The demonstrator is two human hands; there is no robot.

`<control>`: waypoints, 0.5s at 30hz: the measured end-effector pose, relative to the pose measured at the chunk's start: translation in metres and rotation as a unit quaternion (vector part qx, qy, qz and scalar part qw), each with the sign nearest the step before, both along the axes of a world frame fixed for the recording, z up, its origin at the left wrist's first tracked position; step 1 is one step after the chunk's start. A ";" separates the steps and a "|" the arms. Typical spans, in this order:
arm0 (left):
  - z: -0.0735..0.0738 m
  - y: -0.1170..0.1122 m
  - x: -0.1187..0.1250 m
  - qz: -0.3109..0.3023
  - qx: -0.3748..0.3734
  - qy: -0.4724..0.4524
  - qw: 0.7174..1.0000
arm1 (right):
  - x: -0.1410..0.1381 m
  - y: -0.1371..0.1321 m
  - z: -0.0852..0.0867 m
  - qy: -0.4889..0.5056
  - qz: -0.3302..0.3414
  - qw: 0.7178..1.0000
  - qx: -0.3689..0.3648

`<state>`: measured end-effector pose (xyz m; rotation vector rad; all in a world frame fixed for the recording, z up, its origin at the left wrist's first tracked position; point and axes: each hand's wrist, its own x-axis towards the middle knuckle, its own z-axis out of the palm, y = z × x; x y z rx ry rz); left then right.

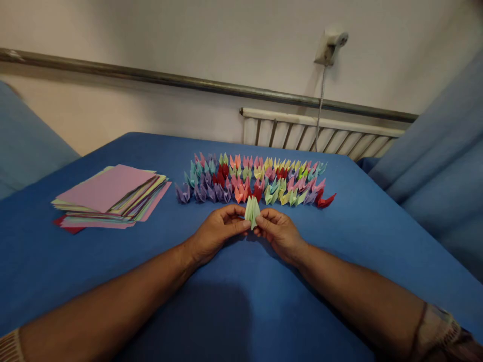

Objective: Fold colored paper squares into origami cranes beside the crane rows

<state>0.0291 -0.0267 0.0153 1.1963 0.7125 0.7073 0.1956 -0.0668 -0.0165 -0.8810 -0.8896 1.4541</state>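
A small piece of pale green folded paper (252,212), narrow and creased lengthwise, is held upright just above the table. My left hand (222,226) pinches its left side between thumb and fingers. On the opposite side, my right hand (281,231) grips its lower right edge, thumb in front. Right behind it stand rows of finished origami cranes (241,190) in purple, teal, pink, red, yellow and green. The fingers behind the folded paper are partly hidden.
To the left lies an uneven stack of coloured paper sheets (109,188), pink on top. Everything rests on a blue tablecloth (181,322). Beyond the table are a radiator (287,120), a long pipe (169,78) and a wall socket with plug (329,49). Blue curtains (437,146) hang at both sides.
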 end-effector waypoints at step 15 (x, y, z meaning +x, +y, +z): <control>-0.005 -0.004 0.007 0.019 0.015 -0.004 1.000 | 0.002 -0.002 -0.002 0.007 0.045 0.999 0.010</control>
